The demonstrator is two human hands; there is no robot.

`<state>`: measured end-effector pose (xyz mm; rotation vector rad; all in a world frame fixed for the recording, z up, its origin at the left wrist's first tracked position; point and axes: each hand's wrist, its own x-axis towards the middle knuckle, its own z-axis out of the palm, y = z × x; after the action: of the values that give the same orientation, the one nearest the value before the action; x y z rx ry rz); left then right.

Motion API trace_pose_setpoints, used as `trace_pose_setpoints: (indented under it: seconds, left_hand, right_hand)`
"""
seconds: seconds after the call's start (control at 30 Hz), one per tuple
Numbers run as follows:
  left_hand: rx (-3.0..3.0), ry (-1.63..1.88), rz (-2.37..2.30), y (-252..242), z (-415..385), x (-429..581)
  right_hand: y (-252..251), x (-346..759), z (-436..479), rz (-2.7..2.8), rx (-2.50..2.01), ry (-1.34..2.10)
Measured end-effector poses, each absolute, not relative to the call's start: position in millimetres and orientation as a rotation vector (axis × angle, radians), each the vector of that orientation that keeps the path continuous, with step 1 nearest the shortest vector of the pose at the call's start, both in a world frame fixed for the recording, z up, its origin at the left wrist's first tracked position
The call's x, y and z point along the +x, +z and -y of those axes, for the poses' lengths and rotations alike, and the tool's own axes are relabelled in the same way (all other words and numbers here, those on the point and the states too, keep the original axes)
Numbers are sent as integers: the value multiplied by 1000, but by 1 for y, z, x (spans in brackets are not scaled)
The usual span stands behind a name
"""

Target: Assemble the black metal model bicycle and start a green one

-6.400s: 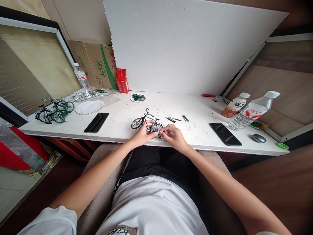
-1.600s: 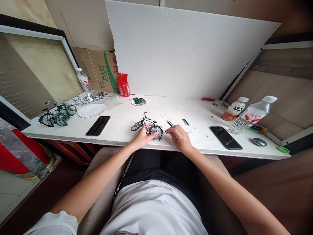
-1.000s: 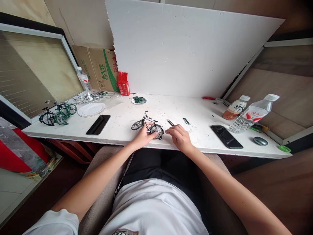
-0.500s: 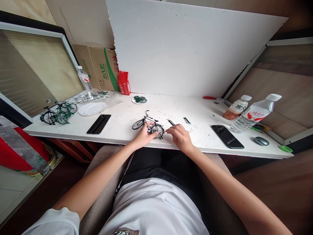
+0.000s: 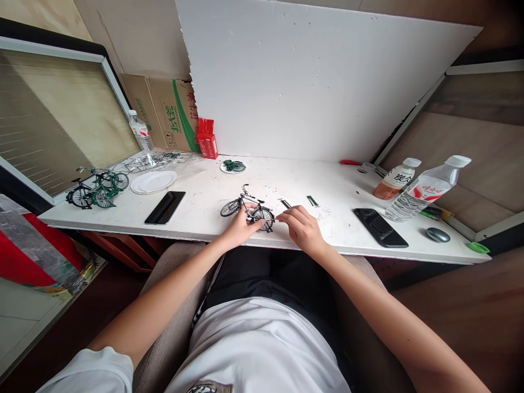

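Some little bikes are standing far to the left of the red box, and nearer the person. A water bottle is standing to the left of the red box. White plates are lying in front of the red box, on its left. A brown box is standing just beside the red box, on its left. A shiny phone is lying further in front of the red box, a bit to its left. A small plate is sitting to the right of the red box, and something green is lying on it.

In front of the red box and a little to its right, the left hand is gripping a black bike by its back wheel. The right hand, further right of the red box, is pinching a thin bit by the back wheel. I am not able to tell if they are touching. Far to the right of the red box, a dark phone is lying flat.
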<state>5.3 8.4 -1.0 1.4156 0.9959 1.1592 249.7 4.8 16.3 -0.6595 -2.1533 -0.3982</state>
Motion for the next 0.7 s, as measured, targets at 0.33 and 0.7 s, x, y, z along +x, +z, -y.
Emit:
trace_pose_setpoints:
  seconds: [0.33,0.7]
  left_hand:
    - [1412,1157,-993,4,-5,6]
    - [1412,1211,-923,-1,-7,6]
  right_hand:
    - [43,251,11,2392,-691,-659]
    - [60,236,27,2430,-793,-616]
